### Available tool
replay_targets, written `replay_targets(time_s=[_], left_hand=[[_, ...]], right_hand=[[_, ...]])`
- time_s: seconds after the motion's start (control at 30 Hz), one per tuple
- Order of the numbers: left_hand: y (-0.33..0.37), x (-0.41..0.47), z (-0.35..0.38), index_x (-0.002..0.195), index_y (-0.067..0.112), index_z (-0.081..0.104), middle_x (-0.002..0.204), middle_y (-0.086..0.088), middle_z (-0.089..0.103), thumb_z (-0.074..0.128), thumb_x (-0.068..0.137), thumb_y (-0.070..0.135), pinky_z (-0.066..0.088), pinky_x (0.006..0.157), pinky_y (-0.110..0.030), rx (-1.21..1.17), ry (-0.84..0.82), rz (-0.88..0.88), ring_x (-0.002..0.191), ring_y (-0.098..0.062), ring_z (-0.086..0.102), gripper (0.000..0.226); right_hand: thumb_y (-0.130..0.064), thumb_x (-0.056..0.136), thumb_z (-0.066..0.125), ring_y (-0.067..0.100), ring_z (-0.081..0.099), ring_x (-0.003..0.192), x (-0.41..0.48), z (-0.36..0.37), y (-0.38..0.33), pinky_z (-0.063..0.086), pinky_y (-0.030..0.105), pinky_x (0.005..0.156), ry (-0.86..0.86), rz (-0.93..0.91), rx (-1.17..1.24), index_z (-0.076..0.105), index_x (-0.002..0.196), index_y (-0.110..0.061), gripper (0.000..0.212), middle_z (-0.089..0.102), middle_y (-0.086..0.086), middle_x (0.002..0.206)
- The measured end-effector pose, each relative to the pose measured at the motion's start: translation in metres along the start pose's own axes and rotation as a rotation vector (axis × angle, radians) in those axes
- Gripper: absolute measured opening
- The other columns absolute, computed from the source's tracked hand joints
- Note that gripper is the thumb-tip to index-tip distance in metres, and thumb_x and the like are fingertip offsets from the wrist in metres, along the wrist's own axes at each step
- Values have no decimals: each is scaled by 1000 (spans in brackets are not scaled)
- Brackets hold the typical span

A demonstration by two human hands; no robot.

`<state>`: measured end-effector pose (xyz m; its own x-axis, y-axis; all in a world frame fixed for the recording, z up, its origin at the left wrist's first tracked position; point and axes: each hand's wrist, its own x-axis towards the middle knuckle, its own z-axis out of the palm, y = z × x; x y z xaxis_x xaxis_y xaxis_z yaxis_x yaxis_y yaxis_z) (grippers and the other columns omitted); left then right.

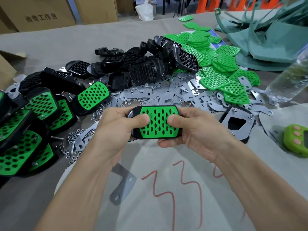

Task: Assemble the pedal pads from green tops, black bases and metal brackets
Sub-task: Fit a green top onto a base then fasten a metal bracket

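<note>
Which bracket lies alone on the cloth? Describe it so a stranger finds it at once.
Start at the pale cloth with red scrawl, nearest the person. On it, just nearer than the left hand, lies one flat grey bracket with a slotted end. Unlike the heap of brackets farther back, it lies alone, touching no other part.

Assembly workshop, parts heaps point(166, 67) on table point(66, 39), cardboard boxes point(41, 14) behind
</note>
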<state>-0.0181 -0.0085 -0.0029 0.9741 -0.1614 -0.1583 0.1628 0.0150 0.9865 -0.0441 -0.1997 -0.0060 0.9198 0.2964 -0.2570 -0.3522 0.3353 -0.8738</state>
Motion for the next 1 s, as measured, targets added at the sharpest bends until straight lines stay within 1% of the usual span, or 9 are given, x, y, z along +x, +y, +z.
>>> replay_targets(time_s=[0.17, 0.27, 0.43, 0.57, 0.63, 0.73, 0.8, 0.87, 1.0], left_hand=[[-1, 2, -1, 82, 16, 83, 88, -16, 79, 72, 86, -3, 59, 57, -30, 26, 57, 19, 74, -28, 77, 23], [-3, 1, 0, 93, 9, 80, 93, -14, 79, 71, 87, 0, 60, 62, -30, -49, 92, 14, 82, -28, 78, 14], [-1, -1, -3, 108, 0, 70, 107, -15, 78, 63, 82, -11, 62, 74, -30, -287, -67, -48, 95, -27, 77, 29], [5, -1, -4, 98, 6, 72, 100, -13, 79, 59, 84, -22, 63, 80, -34, -65, 9, 0, 94, -27, 76, 34], [11, -2, -12, 97, 8, 73, 97, -10, 80, 60, 81, -23, 62, 74, -29, 4, 27, 26, 91, -22, 76, 37], [22, -7, -29, 100, 8, 74, 99, -9, 79, 60, 86, -17, 57, 70, -22, 12, -24, 41, 89, -18, 74, 32], [24, -12, -38, 102, 9, 74, 103, -11, 79, 61, 96, 3, 59, 79, -32, -47, -28, 20, 95, -23, 74, 16], [26, -14, -44, 100, 7, 73, 98, -9, 78, 62, 100, 23, 60, 83, -42, -75, 78, -8, 93, -25, 74, 19], [33, -10, -58, 87, 4, 71, 75, -7, 73, 67, 97, 17, 59, 58, -31, -152, 274, 52, 65, -20, 70, 17]], right_hand=[[-3, 100, 53, 37, 73, 94, 1, 4, 6, 62, 36, 65, 30, -4, 22, 64, 119, 5, 24, 71, 28, 114], [-4, 99, 53, 33, 74, 93, 4, 11, 6, 63, 37, 67, 51, -55, 44, 65, 117, 3, 22, 73, 23, 109], [-7, 97, 55, 34, 73, 91, 7, 13, 6, 62, 35, 64, 106, -136, 154, 63, 119, 4, 26, 72, 23, 112], [-9, 99, 55, 35, 73, 87, 6, 15, 17, 62, 38, 71, 147, -168, 20, 65, 118, -1, 22, 73, 22, 108], [-11, 103, 53, 31, 75, 83, 6, 20, 20, 62, 37, 73, 201, -197, -164, 69, 109, -11, 17, 76, 15, 101], [-15, 102, 58, 28, 72, 70, 7, 32, 18, 60, 33, 65, 222, -225, -321, 71, 103, -14, 13, 76, 11, 90], [-14, 101, 60, 28, 69, 63, 10, 41, 15, 57, 31, 59, 173, -225, -323, 71, 102, -11, 12, 75, 13, 83], [-11, 101, 60, 28, 68, 60, 14, 54, 13, 57, 30, 57, 132, -215, -340, 71, 100, -8, 11, 74, 16, 80], [-13, 102, 58, 29, 67, 60, 24, 81, 16, 56, 32, 56, 66, -216, -348, 68, 100, -4, 15, 72, 22, 81]])
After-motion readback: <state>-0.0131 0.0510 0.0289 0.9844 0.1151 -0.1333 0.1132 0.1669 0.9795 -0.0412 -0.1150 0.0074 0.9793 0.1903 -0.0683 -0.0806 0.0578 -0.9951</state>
